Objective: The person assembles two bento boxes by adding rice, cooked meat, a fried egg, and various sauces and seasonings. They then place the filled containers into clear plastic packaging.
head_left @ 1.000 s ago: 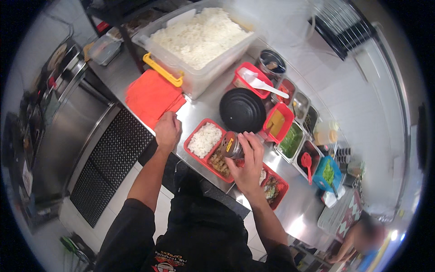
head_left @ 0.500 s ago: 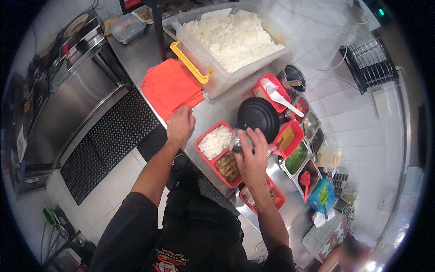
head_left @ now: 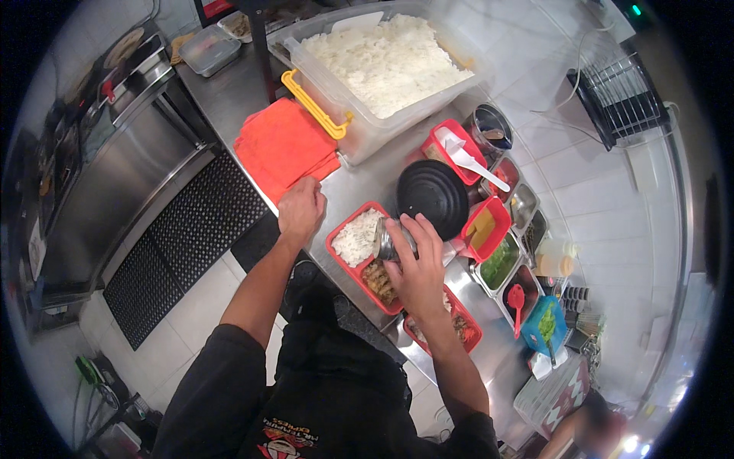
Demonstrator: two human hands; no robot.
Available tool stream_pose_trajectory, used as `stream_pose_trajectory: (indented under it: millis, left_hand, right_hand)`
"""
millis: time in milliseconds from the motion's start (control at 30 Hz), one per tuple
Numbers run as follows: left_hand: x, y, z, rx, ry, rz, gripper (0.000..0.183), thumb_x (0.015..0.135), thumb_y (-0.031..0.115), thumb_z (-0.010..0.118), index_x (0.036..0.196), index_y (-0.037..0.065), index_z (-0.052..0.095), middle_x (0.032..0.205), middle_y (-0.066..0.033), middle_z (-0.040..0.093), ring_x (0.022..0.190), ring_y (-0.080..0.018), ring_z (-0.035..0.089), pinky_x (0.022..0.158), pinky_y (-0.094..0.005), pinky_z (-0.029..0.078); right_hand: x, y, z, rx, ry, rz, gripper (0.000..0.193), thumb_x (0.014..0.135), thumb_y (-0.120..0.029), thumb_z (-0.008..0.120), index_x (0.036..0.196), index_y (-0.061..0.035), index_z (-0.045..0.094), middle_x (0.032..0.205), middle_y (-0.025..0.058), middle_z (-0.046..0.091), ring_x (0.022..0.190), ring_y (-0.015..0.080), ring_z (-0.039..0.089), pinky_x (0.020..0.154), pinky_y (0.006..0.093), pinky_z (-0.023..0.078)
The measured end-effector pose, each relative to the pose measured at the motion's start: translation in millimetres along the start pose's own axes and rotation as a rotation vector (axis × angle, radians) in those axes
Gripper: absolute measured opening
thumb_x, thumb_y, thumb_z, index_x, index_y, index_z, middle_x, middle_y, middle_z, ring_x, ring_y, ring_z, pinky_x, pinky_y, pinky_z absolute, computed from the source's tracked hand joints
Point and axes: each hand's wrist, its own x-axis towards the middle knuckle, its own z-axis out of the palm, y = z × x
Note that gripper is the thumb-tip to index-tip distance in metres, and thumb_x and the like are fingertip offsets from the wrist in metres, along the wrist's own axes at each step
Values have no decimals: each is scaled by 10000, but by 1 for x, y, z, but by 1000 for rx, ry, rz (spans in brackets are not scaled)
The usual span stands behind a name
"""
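My right hand (head_left: 419, 264) grips a small shaker (head_left: 384, 242) with a metallic look, tipped on its side over a red two-part food tray (head_left: 331, 243). White rice (head_left: 356, 238), flecked with dark specks, fills the tray's far compartment. Browned food pieces (head_left: 378, 281) lie in the near one, partly hidden by my hand. My left hand (head_left: 301, 208) rests with curled fingers on the counter's edge, against a folded orange cloth (head_left: 283, 145); nothing shows in it. A second red tray (head_left: 472, 336) of food sits partly under my right forearm.
A large clear tub of rice (head_left: 390, 69) with a yellow handle stands at the back. Black round lids or bowls (head_left: 433, 200) sit beside the tray. Along the right are red containers (head_left: 487, 229), metal pans (head_left: 501, 264) and a blue container (head_left: 544, 329). Another person (head_left: 596, 428) is at lower right.
My right hand has moved slightly left and tipped the shaker further over the rice. Dark specks now show on the rice. My left hand stays at the cloth.
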Motion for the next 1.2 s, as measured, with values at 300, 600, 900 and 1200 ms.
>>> stream_pose_trajectory:
  millis: [300,600,900,1200]
  left_hand:
    - [0,0,0,3,-53,-37,153,908,169,630,1027,73,622,969,-145,706,876,-366,695,790,-497,544]
    - [1,9,-7,26,-99,-87,181,927,188,610,1059,66,637,977,-191,713,918,-406,695,823,-526,529]
    - [2,8,-3,101,-123,-37,222,947,188,577,1112,51,632,1034,-217,705,956,-427,679,826,-528,517]
    - [0,5,4,87,-96,7,244,955,189,558,1133,38,628,1041,-215,700,970,-434,672,860,-515,512]
  right_hand:
    - [-19,12,-14,430,210,432,763,753,-23,874,1437,-72,540,1383,158,531,1303,307,537,1085,411,459]
    - [-144,78,-92,874,827,803,671,931,-91,748,1510,-44,413,1364,120,587,1227,221,593,1067,379,480]
    - [-225,140,-185,505,1199,971,655,944,-99,747,1508,-35,419,1328,147,586,1155,203,598,992,336,498]
    - [-214,218,-197,285,1047,933,811,837,-68,863,1491,25,394,1402,151,531,1247,224,561,1071,334,456]
